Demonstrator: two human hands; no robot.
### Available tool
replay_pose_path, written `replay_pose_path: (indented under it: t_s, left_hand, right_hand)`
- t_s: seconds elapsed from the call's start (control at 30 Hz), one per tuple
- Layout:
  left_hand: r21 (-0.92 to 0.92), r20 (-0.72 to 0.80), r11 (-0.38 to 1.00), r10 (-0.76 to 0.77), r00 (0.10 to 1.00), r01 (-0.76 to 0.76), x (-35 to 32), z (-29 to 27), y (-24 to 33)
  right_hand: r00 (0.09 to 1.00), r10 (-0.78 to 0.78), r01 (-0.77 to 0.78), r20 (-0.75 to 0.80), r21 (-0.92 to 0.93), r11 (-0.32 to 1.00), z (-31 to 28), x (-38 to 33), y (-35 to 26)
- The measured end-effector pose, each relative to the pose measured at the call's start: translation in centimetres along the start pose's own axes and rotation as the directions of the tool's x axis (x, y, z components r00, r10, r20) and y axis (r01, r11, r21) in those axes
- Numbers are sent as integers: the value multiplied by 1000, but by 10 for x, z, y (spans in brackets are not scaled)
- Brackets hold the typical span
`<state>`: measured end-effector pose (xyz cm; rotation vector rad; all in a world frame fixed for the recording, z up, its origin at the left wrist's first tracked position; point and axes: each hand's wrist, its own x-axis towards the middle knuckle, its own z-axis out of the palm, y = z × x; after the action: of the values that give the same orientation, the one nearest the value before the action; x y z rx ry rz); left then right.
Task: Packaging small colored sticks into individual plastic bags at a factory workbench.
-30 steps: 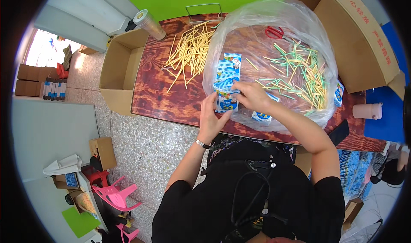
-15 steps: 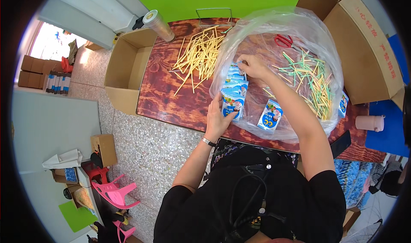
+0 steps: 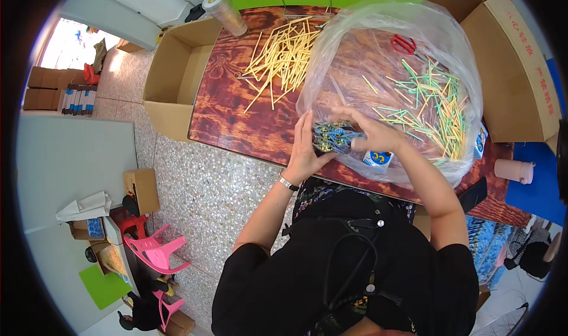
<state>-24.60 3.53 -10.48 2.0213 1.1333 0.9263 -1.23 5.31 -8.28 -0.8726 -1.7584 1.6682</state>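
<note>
Head view: two hands hold a bundle of blue packets [image 3: 332, 138] together, near the front edge of the wooden table [image 3: 216, 117].
The left hand [image 3: 303, 151] is curved around the bundle's left side; the right hand [image 3: 378, 136] grasps it from the right, thumb and fingers bent around it. The bundle is at the near left rim of the clear plastic bag [image 3: 313, 70]; I cannot tell whether it rests there. A loose packet [image 3: 378, 158] lies just beside. The present step is, I judge, evening the packets; the next move calls for equal pressure from both sides.
</note>
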Motion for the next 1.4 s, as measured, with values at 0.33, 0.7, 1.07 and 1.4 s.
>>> replay_pose_path:
  t_s: [0.33, 0.7, 1.07, 1.4]
  left_hand:
    - [7, -93, 988, 152, 984, -152, 12, 8, 19]
    - [16, 274, 995, 94, 957, -102, 28, 1, -19]
    - [33, 261, 964, 247, 933, -265, 45, 3, -16]
    - [-168, 229, 984, 102, 968, -63, 61, 16, -29]
  right_hand:
    - [960, -186, 75, -209, -449, 890, 11, -10, -30]
    - [967, -83, -23, -241, -408, 913, 4, -7, -13]
    - [932, -129, 28, -338, -286, 958, 9, -12, -2]
    - [714, -53, 193, -698, 124, 973, 23, 49, 2]
